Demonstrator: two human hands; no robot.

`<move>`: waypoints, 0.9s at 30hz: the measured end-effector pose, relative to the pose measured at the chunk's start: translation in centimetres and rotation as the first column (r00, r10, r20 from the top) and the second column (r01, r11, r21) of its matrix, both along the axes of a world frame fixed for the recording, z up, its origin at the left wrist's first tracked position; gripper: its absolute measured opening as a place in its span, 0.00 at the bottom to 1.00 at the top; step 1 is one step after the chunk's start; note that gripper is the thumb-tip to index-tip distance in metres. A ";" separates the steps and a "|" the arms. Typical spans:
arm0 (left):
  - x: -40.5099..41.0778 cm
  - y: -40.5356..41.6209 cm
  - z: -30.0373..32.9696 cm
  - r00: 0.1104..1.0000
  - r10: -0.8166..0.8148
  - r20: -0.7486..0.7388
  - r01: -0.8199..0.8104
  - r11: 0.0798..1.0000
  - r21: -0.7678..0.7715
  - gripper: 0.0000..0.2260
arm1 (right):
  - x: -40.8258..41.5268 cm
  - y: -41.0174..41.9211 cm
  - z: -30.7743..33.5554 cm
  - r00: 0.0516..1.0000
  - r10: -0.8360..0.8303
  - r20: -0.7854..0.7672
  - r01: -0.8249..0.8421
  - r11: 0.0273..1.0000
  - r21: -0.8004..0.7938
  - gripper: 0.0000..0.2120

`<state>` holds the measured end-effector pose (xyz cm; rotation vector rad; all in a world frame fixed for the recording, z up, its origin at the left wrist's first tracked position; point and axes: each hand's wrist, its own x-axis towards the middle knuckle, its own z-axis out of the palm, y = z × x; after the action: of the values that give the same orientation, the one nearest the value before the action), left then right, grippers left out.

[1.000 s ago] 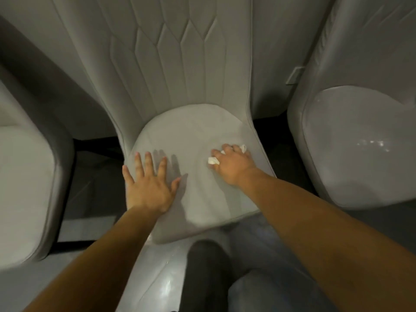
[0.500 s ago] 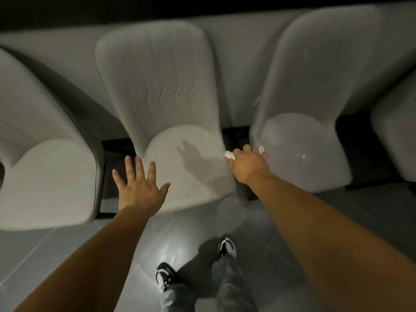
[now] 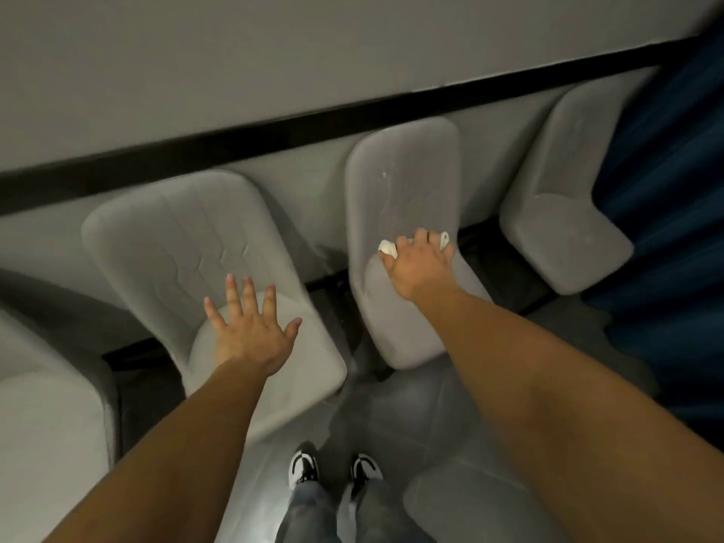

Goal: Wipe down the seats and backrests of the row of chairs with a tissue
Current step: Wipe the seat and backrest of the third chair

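a row of grey upholstered chairs stands against a pale wall (image 3: 274, 52) that carries a dark horizontal strip (image 3: 352, 111).

right hand (image 3: 421, 264): fingers curled round a white tissue (image 3: 388, 247), which shows at the thumb side and again past the outer fingers. the hand lies at the junction of seat and backrest of the third chair (image 3: 403, 190), counted from the left edge of the view. whether the tissue actually touches the upholstery cannot be told, as the hand covers that spot.

left hand (image 3: 250, 327): fingers straight and spread, palm down, holding nothing. it lies over the seat of the second chair (image 3: 168, 229); contact with the seat cannot be confirmed.

the two hands are well apart, one chair each.

the first chair (image 3: 43, 405) is cut off at the left edge. the fourth chair (image 3: 564, 213) stands just beside a dark blue curtain (image 3: 666, 229) on the right.

at the bottom of the view, two black-and-white shoes (image 3: 303, 466) and the blue jeans legs (image 3: 309, 515) of the person stand on a glossy grey tiled floor (image 3: 391, 409), in front of the gap between the second chair and the third chair.
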<state>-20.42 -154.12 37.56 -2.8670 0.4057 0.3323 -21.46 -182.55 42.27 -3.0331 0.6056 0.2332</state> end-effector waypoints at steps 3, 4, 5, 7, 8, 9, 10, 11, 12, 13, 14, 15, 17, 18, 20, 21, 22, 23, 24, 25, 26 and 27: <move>0.5 -0.9 -0.8 0.996 -0.071 -0.054 0.071 0.997 0.001 0.40 | -1.0 -1.1 1.2 0.997 -0.079 0.013 0.079 0.997 -0.024 0.26; 0.7 -1.5 -0.9 0.994 -0.095 -0.062 0.095 0.995 -0.009 0.40 | -1.3 -1.5 1.4 0.995 -0.099 0.015 0.099 0.994 -0.037 0.26; 0.9 -2.2 -1.0 0.991 -0.113 -0.070 0.111 0.994 -0.024 0.40 | -1.6 -1.9 1.7 0.993 -0.118 0.016 0.118 0.992 -0.049 0.26; 1.1 -3.9 -0.5 0.987 -0.145 -0.076 0.141 0.988 -0.056 0.39 | -2.3 -2.9 2.0 0.988 -0.150 0.021 0.151 0.986 -0.064 0.26; 1.1 -4.7 -0.3 0.982 -0.175 -0.067 0.170 0.983 -0.071 0.38 | -2.6 -3.4 2.0 0.986 -0.164 0.021 0.165 0.984 -0.066 0.26; 1.1 -5.6 -0.1 0.976 -0.212 -0.057 0.207 0.974 -0.087 0.37 | -2.9 -3.9 2.1 0.984 -0.175 0.019 0.176 0.982 -0.065 0.26; 1.2 -6.3 0.0 0.967 -0.250 -0.051 0.244 0.964 -0.104 0.36 | -3.1 -4.5 2.1 0.983 -0.185 0.016 0.186 0.981 -0.060 0.26; 1.5 -7.1 0.1 0.959 -0.279 -0.051 0.272 0.955 -0.117 0.35 | -3.2 -5.1 2.1 0.981 -0.193 0.016 0.194 0.980 -0.052 0.26; 1.8 -7.8 0.2 0.954 -0.295 -0.054 0.286 0.950 -0.123 0.34 | -3.2 -5.7 2.1 0.980 -0.199 0.019 0.199 0.979 -0.044 0.26; 2.2 -8.5 0.3 0.954 -0.293 -0.061 0.284 0.950 -0.126 0.33 | -3.2 -6.3 2.1 0.980 -0.199 0.025 0.200 0.979 -0.038 0.26; 2.7 -9.2 0.2 0.958 -0.277 -0.072 0.266 0.955 -0.129 0.33 | -3.1 -7.0 1.9 0.981 -0.193 0.027 0.193 0.980 -0.037 0.26; 3.1 -10.0 0.1 0.964 -0.252 -0.086 0.239 0.962 -0.133 0.33 | -3.0 -7.8 1.7 0.983 -0.181 0.025 0.182 0.983 -0.039 0.26; 3.6 -11.7 -0.4 0.970 -0.217 -0.105 0.203 0.970 -0.136 0.32 | -2.8 -10.0 1.2 0.988 -0.153 0.017 0.153 0.987 -0.038 0.26; 3.7 -12.8 -0.7 0.971 -0.214 -0.109 0.198 0.971 -0.135 0.32 | -2.6 -11.3 0.9 0.990 -0.139 0.014 0.139 0.990 -0.029 0.26; 3.8 -15.5 -1.2 0.972 -0.207 -0.111 0.191 0.972 -0.137 0.31 | -2.2 -14.4 -0.1 0.994 -0.104 0.012 0.104 0.995 -0.007 0.26; 3.8 -17.1 -1.4 0.976 -0.193 -0.106 0.177 0.974 -0.139 0.31 | -1.9 -16.2 -0.6 0.996 -0.085 0.005 0.085 0.996 0.000 0.26; 3.6 -18.8 -1.6 0.980 -0.167 -0.105 0.151 0.978 -0.142 0.31 | -1.6 -18.0 -1.1 0.998 -0.066 -0.008 0.066 0.998 0.009 0.26; 3.3 -20.4 -1.8 0.985 -0.131 -0.110 0.115 0.983 -0.144 0.30 | -1.3 -19.8 -1.7 0.999 -0.045 -0.020 0.045 0.999 0.022 0.26; 2.9 -22.0 -2.0 0.989 -0.093 -0.113 0.076 0.986 -0.147 0.30 | -1.0 -21.6 -2.2 0.999 -0.021 -0.026 0.022 0.999 0.037 0.26; 2.2 -23.7 -2.2 0.991 -0.063 -0.115 0.046 0.988 -0.147 0.30 | -1.0 -23.3 -2.7 0.999 0.002 -0.035 0.000 0.998 0.056 0.26; 1.5 -25.4 -2.3 0.991 -0.041 -0.124 0.023 0.990 -0.142 0.30 | -1.2 -25.0 -3.2 0.998 0.028 -0.054 -0.024 0.997 0.078 0.26; 0.7 -27.1 -2.3 0.990 -0.017 -0.140 -0.002 0.991 -0.133 0.30 | -1.7 -26.7 -3.7 0.994 0.068 -0.086 -0.059 0.993 0.098 0.26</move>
<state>-19.73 -181.19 35.24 -2.9801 0.4808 0.5274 -23.19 -209.21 38.56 -2.9653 0.4887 0.3910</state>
